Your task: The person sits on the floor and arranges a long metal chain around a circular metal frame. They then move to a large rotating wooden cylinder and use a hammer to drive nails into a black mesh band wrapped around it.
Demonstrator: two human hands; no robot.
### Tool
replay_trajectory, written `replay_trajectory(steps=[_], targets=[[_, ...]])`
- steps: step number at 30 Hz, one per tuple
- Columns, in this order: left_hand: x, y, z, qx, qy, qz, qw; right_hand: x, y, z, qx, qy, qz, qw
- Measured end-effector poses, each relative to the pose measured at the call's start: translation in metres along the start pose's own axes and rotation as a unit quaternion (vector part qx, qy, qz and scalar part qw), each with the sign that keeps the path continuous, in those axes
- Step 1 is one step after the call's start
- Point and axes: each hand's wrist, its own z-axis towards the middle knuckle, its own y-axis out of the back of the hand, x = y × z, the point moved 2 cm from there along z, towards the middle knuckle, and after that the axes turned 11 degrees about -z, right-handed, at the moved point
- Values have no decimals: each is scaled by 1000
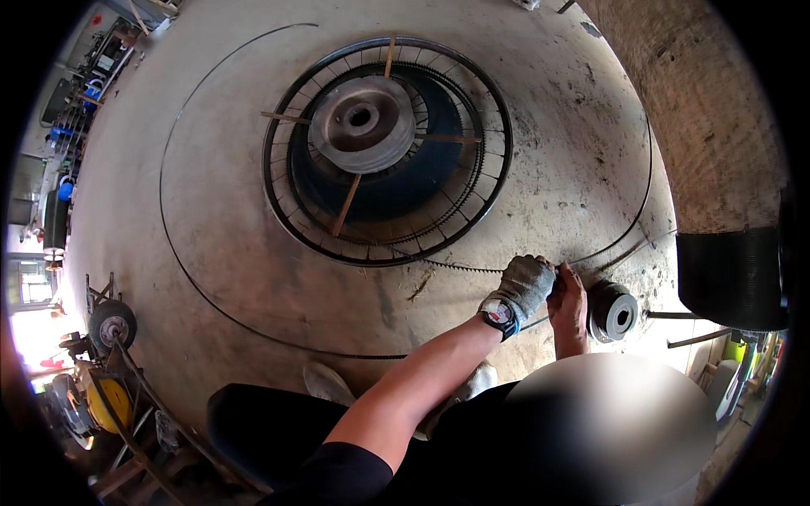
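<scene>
My left hand (pixel 525 282), in a grey work glove with a watch at the wrist, is closed on a long, thin, dark toothed strip (pixel 460 267) that looks like a band-saw blade. Against it, my right hand (pixel 569 302), bare, has its fingers pinched on the same strip. What lies between the two sets of fingertips is too small to make out. From the hands the strip runs left toward a large spoked ring (pixel 509 143) and also sweeps over the floor in a wide loop. Right beside my right hand sits a dark grooved metal wheel (pixel 606 308).
A heavy metal pulley (pixel 337 143) sits over the ring's middle, with wooden slats (pixel 348 202) across the ring. A big upright cylinder (pixel 731 282) stands at right. At lower left is a wheeled machine with a tyre (pixel 112 325). My shoes (pixel 327 384) are below.
</scene>
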Motion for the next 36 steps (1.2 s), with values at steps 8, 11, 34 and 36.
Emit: replay_trajectory(steps=[8, 11, 34, 36], targets=[[10, 92, -29, -69, -133, -19, 989, -16, 7, 14, -59, -47, 3, 997], [41, 207, -41, -204, 4, 8, 979, -17, 19, 16, -65, -44, -3, 997], [434, 349, -12, -252, 412, -41, 875, -23, -63, 38, 45, -39, -48, 997], [436, 356, -1, -219, 454, 44, 862, -24, -78, 39, 47, -35, -45, 997]])
